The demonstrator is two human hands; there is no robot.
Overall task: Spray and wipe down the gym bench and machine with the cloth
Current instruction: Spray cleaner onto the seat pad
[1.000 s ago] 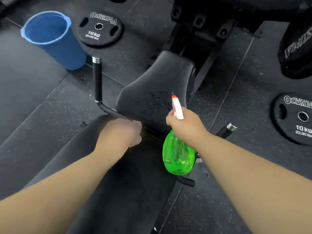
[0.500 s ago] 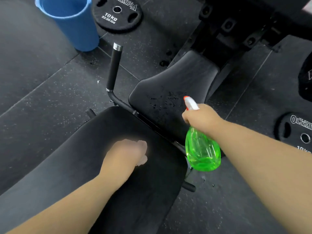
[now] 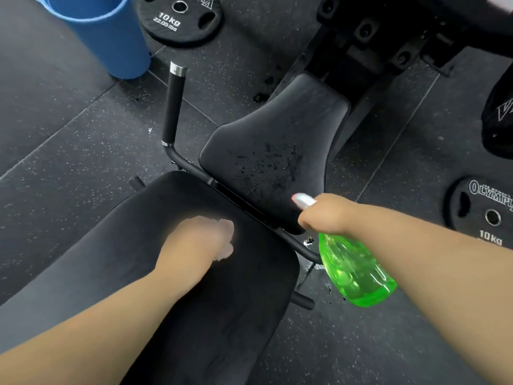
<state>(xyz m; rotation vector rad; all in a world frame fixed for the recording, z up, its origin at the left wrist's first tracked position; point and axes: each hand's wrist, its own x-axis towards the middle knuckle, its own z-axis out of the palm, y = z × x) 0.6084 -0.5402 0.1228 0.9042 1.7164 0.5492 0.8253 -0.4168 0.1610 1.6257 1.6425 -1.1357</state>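
right hand (image 3: 330, 215) grips green spray bottle (image 3: 355, 270) at neck, nozzle over droplet-wet seat pad (image 3: 277, 129) | left hand (image 3: 200, 240) curled on back pad (image 3: 222, 315), blurred; grasp cannot be told

Soft, even light from above, nothing harsh, though the whole scene runs dark. A dull sheen sits on the seat pad (image 3: 277, 120), and the droplets (image 3: 266, 165) on it catch small glints. The green spray bottle (image 3: 355, 270) glows bright with light passing through it, but it's smeared by motion blur. The left hand (image 3: 202, 240) is hazy too, a pale halo round its edge, fingers impossible to make out. The blue bucket (image 3: 111, 37) streaks at the top corner. Seams in the floor (image 3: 69, 120) bow toward the frame's edges, yet lettering on the weight plate (image 3: 172, 22) reads crisp.
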